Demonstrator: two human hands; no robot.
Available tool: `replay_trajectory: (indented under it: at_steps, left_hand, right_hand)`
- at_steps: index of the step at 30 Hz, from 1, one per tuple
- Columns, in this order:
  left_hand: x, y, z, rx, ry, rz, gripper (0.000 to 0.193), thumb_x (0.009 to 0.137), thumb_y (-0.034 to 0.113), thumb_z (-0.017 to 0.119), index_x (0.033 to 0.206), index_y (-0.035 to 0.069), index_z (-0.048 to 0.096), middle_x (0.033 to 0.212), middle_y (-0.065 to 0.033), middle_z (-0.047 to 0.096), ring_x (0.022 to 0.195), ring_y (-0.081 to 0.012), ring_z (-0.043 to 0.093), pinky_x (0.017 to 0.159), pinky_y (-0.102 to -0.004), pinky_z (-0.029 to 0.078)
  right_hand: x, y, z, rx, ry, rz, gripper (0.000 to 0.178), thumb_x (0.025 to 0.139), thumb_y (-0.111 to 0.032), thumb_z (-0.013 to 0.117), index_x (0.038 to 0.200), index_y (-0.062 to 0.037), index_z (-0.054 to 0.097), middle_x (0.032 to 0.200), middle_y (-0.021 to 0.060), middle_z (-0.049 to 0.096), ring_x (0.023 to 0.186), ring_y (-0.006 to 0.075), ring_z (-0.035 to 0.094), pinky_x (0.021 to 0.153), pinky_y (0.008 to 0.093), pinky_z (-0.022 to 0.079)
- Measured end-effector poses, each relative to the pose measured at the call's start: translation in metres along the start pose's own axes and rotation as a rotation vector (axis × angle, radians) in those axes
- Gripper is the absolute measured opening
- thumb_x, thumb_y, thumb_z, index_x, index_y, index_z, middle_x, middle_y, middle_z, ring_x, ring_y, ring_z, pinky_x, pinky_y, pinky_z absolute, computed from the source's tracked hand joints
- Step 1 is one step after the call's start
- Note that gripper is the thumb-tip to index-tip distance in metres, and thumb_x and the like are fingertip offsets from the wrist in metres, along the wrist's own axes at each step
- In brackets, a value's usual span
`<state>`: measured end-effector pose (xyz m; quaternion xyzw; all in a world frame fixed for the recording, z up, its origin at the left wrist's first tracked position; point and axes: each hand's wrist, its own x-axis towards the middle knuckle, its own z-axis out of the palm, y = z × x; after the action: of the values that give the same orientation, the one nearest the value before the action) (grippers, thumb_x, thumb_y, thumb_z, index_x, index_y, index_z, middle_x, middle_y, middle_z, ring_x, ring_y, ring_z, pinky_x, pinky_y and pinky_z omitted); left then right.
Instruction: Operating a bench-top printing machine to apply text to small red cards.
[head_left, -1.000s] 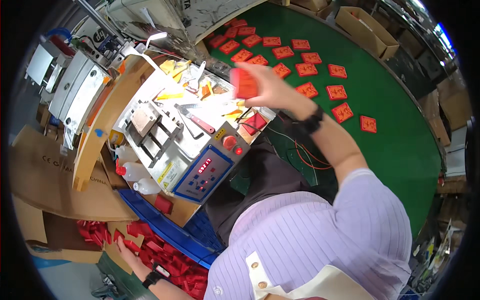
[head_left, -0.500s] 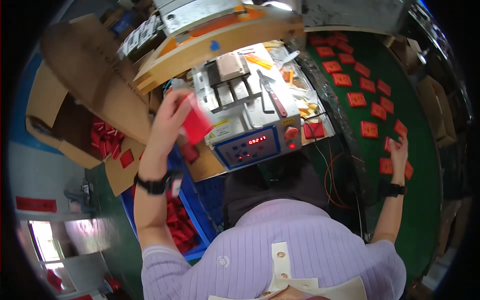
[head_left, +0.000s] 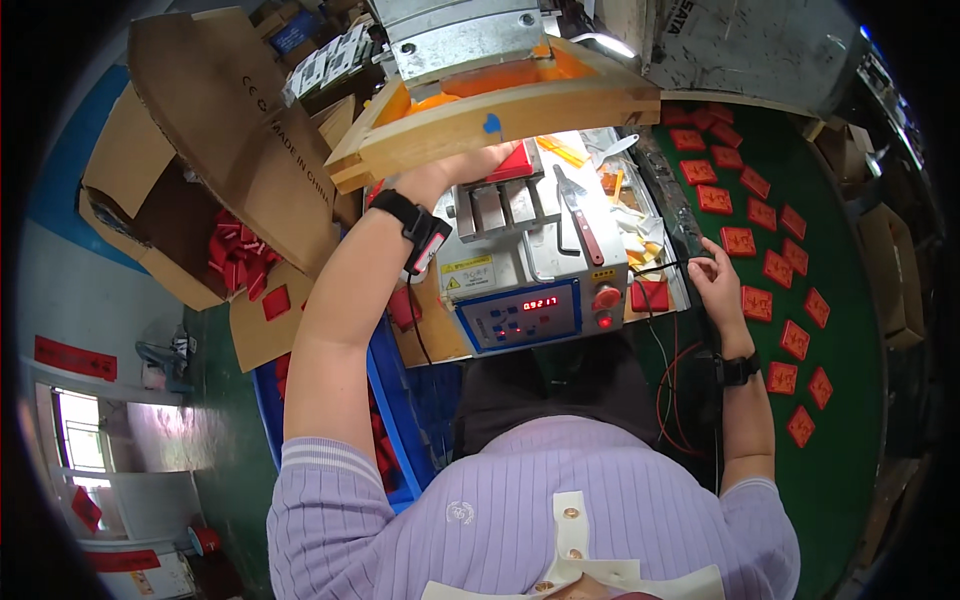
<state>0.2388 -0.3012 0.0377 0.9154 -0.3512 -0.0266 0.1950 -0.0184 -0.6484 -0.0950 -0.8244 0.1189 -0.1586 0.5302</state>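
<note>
My left hand point(head_left: 482, 162) reaches under the wooden-framed printing screen point(head_left: 500, 133) and has a flat red box point(head_left: 516, 164) at its fingers, on the metal holder of the printing machine point(head_left: 510, 262). The screen's front bar hides part of the fingers. My right hand point(head_left: 716, 284) is at the near-left edge of the green belt point(head_left: 850, 340), fingers apart and holding nothing, close to a black cable. On the belt lie several red boxes point(head_left: 738, 241) with gold print. A scraper knife point(head_left: 580, 215) and a hex key point(head_left: 566, 235) rest on the machine top.
An open carton point(head_left: 150, 235) with red pieces stands on the left, above a blue crate point(head_left: 400, 420) of red boxes. Beside the machine are stained wipes point(head_left: 640, 228), a white spatula point(head_left: 615, 150) and a single red box point(head_left: 650, 295). Thin cables point(head_left: 668, 375) hang below.
My left hand has carried the red box rightward and away from me onto the holder under the screen. My right hand has left the boxes on the belt and moved leftward to its edge.
</note>
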Motion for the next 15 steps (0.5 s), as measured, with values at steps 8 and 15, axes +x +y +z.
replay_trajectory:
  at_steps: [8, 15]
  left_hand:
    - [-0.125, 0.080, -0.011, -0.267, -0.318, 0.485, 0.038, 0.093, 0.023, 0.043, 0.124, 0.001, 0.046, 0.128, -0.0177, 0.046, 0.123, -0.0325, 0.038, 0.105, -0.0401, 0.025]
    - [-0.275, 0.035, -0.034, -0.680, 0.142, -0.352, 0.034, 0.094, 0.030, 0.043, 0.084, 0.001, 0.058, 0.072, -0.0061, 0.056, 0.068, -0.0163, 0.053, 0.065, -0.0309, 0.045]
  right_hand:
    - [-0.001, 0.005, 0.020, 0.073, -0.128, 0.006, 0.045, 0.085, -0.010, 0.060, 0.125, -0.0010, 0.044, 0.094, 0.0063, 0.061, 0.084, 0.0088, 0.056, 0.075, 0.0217, 0.046]
    - [-0.012, 0.027, 0.008, 0.143, -0.221, 0.074, 0.040, 0.088, -0.011, 0.056, 0.124, -0.0002, 0.045, 0.097, 0.0056, 0.060, 0.086, 0.0102, 0.056, 0.075, 0.0217, 0.046]
